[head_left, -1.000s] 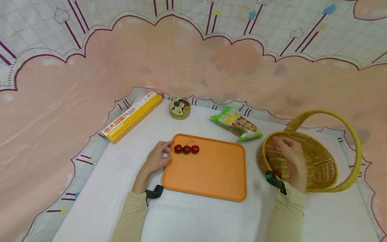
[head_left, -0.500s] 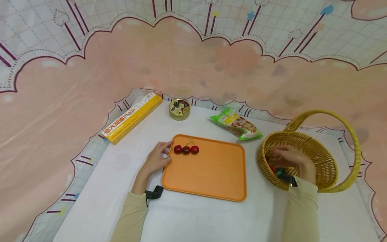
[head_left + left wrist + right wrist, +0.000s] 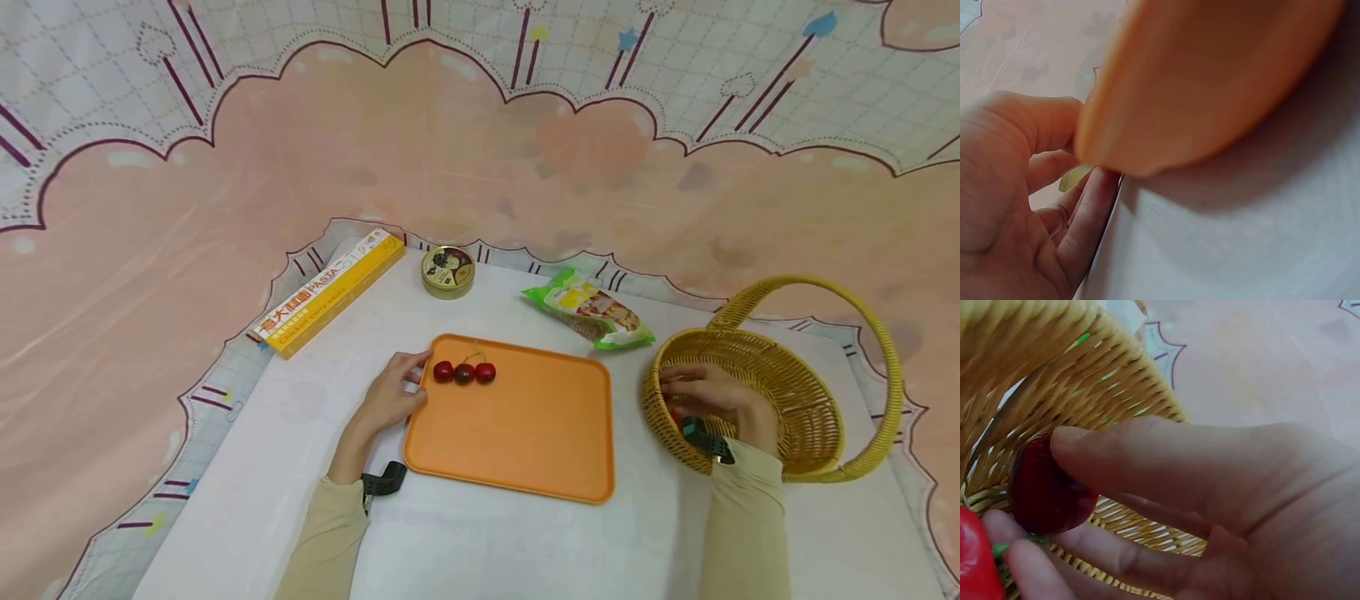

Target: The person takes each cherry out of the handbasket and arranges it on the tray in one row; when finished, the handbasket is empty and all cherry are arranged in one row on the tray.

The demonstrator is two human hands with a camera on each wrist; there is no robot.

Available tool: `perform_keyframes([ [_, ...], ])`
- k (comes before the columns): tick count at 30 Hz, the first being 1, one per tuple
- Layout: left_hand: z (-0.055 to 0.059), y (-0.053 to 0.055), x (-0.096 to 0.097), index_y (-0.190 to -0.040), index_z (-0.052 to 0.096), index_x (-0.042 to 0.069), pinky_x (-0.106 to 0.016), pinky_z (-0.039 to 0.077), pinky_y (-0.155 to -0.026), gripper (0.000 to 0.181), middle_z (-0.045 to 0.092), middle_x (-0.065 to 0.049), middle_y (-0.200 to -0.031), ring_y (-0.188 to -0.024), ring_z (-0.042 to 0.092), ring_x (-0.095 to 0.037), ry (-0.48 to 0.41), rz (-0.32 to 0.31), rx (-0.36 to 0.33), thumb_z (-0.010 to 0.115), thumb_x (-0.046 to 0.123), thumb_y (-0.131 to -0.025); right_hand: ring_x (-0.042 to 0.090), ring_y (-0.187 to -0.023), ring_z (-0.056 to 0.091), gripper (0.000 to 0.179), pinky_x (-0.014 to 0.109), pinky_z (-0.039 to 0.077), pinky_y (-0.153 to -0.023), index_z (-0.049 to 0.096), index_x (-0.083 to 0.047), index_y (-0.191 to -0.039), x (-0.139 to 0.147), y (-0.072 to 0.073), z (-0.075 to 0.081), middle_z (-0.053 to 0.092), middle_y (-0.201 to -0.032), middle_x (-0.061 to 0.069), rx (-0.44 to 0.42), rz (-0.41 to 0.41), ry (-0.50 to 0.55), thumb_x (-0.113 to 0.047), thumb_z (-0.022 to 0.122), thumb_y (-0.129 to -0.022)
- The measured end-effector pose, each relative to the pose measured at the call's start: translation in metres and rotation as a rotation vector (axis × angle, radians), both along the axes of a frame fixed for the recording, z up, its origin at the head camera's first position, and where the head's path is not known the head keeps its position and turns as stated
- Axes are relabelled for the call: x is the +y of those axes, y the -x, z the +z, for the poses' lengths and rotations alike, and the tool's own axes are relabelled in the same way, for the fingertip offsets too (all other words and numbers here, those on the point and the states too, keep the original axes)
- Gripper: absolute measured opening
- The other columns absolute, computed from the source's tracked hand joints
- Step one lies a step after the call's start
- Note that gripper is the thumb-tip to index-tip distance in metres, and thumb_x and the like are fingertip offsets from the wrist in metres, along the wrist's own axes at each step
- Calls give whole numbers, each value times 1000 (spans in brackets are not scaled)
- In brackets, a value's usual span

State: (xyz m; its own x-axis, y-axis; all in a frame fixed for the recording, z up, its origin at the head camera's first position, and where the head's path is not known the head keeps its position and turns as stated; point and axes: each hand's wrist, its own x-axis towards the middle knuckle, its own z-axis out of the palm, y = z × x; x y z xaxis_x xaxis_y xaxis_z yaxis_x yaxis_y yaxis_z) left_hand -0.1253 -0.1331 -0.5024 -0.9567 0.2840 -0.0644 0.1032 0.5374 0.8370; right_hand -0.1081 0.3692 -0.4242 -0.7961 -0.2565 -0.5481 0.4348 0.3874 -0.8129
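Right wrist view shows us the right hand [image 3: 1222,469] inside the wicker basket [image 3: 810,400], its thumb [image 3: 1094,450] and fingers [image 3: 1116,553] pinching one dark red cherry [image 3: 1047,487]; a bright red thing [image 3: 975,556] is near these fingers. From the head view, we see that the left hand [image 3: 390,393] has its fingers apart, loosely bent, touching the left edge of the orange tray [image 3: 525,425]. Three cherries [image 3: 464,373] lie in a row on this tray, which rests on the tabletop [image 3: 480,550].

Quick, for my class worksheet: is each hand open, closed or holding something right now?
Left hand: open, touching the left edge of the orange tray.
Right hand: closed, pinching a dark red cherry inside the wicker basket.
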Motion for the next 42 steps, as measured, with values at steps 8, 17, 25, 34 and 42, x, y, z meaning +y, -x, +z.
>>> perform_keyframes([
  [8, -1, 3, -2, -144, 50, 5, -30, 50, -75, 65, 51, -14, -127, -100, 58, -27, -5, 3, 32, 63, 2, -80, 7, -91, 65, 53, 31, 55, -80, 51, 13, -133, 0, -7, 16, 69, -106, -5, 131, -107, -154, -25, 62, -97],
  [17, -1, 3, -3, -143, 50, 5, -33, 50, -77, 64, 52, -16, -127, -101, 58, -27, -11, -6, 33, 63, 0, -81, 1, -88, 62, 45, 27, 51, -79, 66, -2, -124, 1, -13, 21, 67, -97, -18, 153, -199, -235, -36, 65, -94],
  [25, -1, 2, -3, -144, 50, 4, -34, 51, -78, 63, 51, -16, -127, -101, 58, -28, -10, -15, 29, 62, 2, -82, -1, -83, 63, 11, 19, 52, -76, 72, -29, -91, -5, -16, 17, 69, -87, -20, 180, -316, -57, -21, 66, -95],
  [34, -1, 2, -1, -144, 49, 5, -34, 51, -78, 63, 51, -16, -127, -100, 58, -27, -9, -20, 29, 62, 2, -82, 4, -81, 66, 18, 18, 52, -73, 73, -28, -100, -9, -26, 35, 70, -89, -13, 250, -388, 85, -12, 66, -94],
  [42, -4, 2, -2, -144, 50, 5, -32, 51, -78, 63, 51, -15, -127, -100, 58, -27, -12, -14, 26, 63, 2, -82, 8, -86, 69, 19, 21, 55, -75, 74, -18, -100, -18, -29, 44, 70, -96, -6, 315, -391, 257, -5, 61, -95],
])
